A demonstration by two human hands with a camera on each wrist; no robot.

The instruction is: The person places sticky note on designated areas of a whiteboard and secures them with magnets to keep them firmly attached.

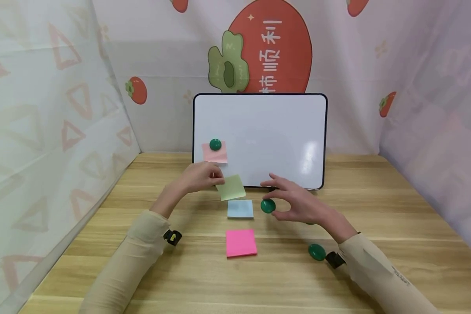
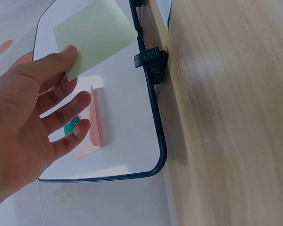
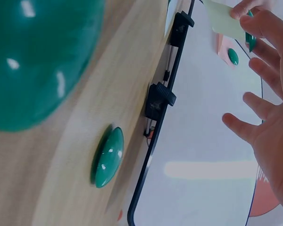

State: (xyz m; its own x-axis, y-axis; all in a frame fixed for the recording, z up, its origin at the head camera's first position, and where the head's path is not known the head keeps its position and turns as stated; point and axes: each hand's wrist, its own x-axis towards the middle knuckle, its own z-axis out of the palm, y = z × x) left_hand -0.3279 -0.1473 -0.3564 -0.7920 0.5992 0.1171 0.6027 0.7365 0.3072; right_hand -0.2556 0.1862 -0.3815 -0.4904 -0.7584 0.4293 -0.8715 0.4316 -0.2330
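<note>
Between thumb and forefinger, my left hand (image 1: 203, 176) pinches a pale green sticky note (image 1: 232, 188) by its left edge, in front of the whiteboard's (image 1: 267, 131) lower left part. My right hand (image 1: 298, 203) pinches a round green magnet (image 1: 268, 206), its other fingers spread; the right wrist view also shows this magnet (image 3: 251, 41) at the fingertips. A light pink sticky note (image 1: 219, 155) hangs on the board under another green magnet (image 1: 215, 144). Below the green note, a light blue sticky note pad (image 1: 240, 209) and a bright pink pad (image 1: 241, 243) lie on the table.
Another green magnet (image 1: 317, 252) lies on the wooden table (image 1: 282, 279) by the right wrist. One more magnet (image 3: 109, 157) rests closer to the board, mostly hidden by the right arm in the head view. Black clips (image 3: 159, 101) stand along the board's lower edge.
</note>
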